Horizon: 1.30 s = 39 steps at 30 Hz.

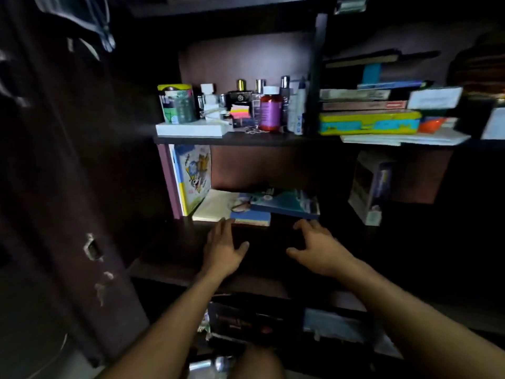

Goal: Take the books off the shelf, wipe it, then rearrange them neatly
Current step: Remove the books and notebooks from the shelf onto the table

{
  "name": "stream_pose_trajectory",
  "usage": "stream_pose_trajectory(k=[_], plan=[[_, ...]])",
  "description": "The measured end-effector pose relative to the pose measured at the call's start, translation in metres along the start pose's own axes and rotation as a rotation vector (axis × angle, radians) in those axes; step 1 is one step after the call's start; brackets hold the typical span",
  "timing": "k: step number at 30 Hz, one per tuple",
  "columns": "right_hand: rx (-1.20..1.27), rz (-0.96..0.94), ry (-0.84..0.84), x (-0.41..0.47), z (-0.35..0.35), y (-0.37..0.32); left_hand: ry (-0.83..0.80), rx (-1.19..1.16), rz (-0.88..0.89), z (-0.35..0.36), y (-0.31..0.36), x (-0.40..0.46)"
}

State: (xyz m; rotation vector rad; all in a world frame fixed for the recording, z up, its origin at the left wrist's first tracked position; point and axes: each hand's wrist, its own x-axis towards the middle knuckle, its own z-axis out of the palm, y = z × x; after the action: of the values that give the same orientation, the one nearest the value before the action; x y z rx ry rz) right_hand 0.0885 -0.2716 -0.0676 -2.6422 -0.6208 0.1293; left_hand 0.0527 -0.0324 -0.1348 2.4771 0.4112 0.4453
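We saw the books [262, 205] lying flat at the back of the middle shelf [169, 258], a small heap of a pale open volume on the left, a blue one at the front and a teal one tilted across the top. A tall picture book [192, 177] stood upright against the left wall of that same compartment. The left hand [224, 248] reached in palm down, its fingers straight and together, the tips touching or just short of the front edge of the pale and blue books; we could not tell which. The right hand [317, 247] hovered near the teal book's front corner, fingers loosely bent and spread, thumb out, holding nothing. Between the two hands the shelf board was dark and hard to read.

Further right in the same level stood a tilted carton [369, 187]. On the shelf above we made out a tin [176, 103], perfume bottles [241, 94], a red bottle with a purple label [270, 110] and sticky notes [240, 110], and, past the divider, a flat stack of books and boxes [369, 110]. The cabinet door [68, 173] stood open at the left.
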Motion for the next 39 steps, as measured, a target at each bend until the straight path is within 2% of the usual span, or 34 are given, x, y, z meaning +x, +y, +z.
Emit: stream_pose_trajectory(k=[3,8,15,21,27,29,31,34,36,39], plan=[[-0.126,0.049,-0.02,0.04,0.025,0.007,-0.038,0.188,-0.064,0.005,-0.013,0.035],[-0.301,-0.011,0.19,0.109,0.048,0.017,-0.106,0.335,-0.111,0.021,-0.017,0.067],[-0.284,0.018,0.286,0.159,0.073,0.041,-0.064,0.383,-0.077,0.024,-0.023,0.074],[-0.25,-0.035,0.274,0.122,0.058,0.042,-0.09,0.481,0.101,0.019,-0.018,0.061],[-0.226,-0.128,0.281,0.044,0.046,0.048,-0.102,0.498,0.149,0.016,0.005,-0.007],[-0.245,-0.216,0.288,0.019,0.047,0.052,-0.078,0.438,0.207,0.012,0.001,-0.027],[-0.248,-0.286,0.277,-0.006,0.046,0.059,-0.004,0.284,0.269,0.008,-0.006,-0.044],[-0.243,-0.348,0.278,-0.034,0.046,0.064,0.176,-0.085,0.091,-0.004,-0.006,-0.071],[-0.227,-0.318,0.3,-0.044,0.046,0.064,0.255,-0.087,-0.022,-0.003,-0.001,-0.09],[-0.045,-0.075,0.391,-0.047,0.045,0.068,0.206,0.139,0.093,0.02,-0.005,-0.105]])
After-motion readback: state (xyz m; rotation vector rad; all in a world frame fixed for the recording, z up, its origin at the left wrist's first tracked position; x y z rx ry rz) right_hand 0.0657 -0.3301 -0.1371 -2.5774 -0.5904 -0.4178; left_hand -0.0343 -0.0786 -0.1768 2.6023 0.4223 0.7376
